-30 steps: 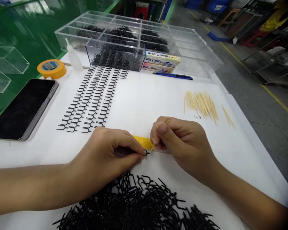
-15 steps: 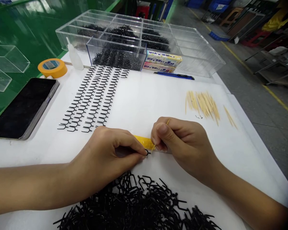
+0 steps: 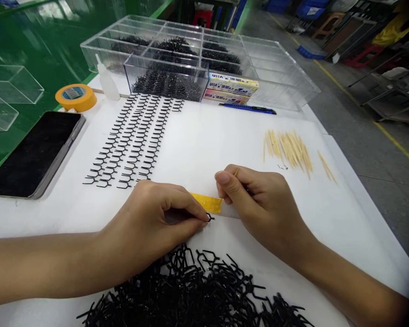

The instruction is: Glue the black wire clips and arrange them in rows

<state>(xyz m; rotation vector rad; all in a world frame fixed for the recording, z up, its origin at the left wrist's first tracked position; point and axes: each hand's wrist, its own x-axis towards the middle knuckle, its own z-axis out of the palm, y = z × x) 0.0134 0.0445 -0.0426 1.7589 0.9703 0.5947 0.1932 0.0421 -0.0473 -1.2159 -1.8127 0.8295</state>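
A small forked black piece (image 3: pixel 211 218) is pinched between the thumb and fingers of the left hand (image 3: pixel 157 211) at a white work surface (image 3: pixel 207 141), just on the near side of a yellow tape strip (image 3: pixel 209 203). A thin wooden toothpick (image 3: pixel 236 172) is clasped in the right hand (image 3: pixel 259 195), its lower end mostly hidden by the curled fingers. The hands are held apart, with part of the strip seen between them. The foreground is filled by a tangled heap of similar black pieces (image 3: pixel 191 295); beyond the left hand, more are laid out in neat columns (image 3: pixel 141 132). At right, loose toothpicks (image 3: pixel 295 150) are spread out. The far side is lined by a squeeze bottle (image 3: pixel 108 84), two small cartons (image 3: pixel 231 85), a blue cutter (image 3: pixel 247 108) and a clear divided tray (image 3: pixel 276 77), partly filled with black pieces. At left, a phone (image 3: pixel 34 154) is placed near an orange tape roll (image 3: pixel 75 98).
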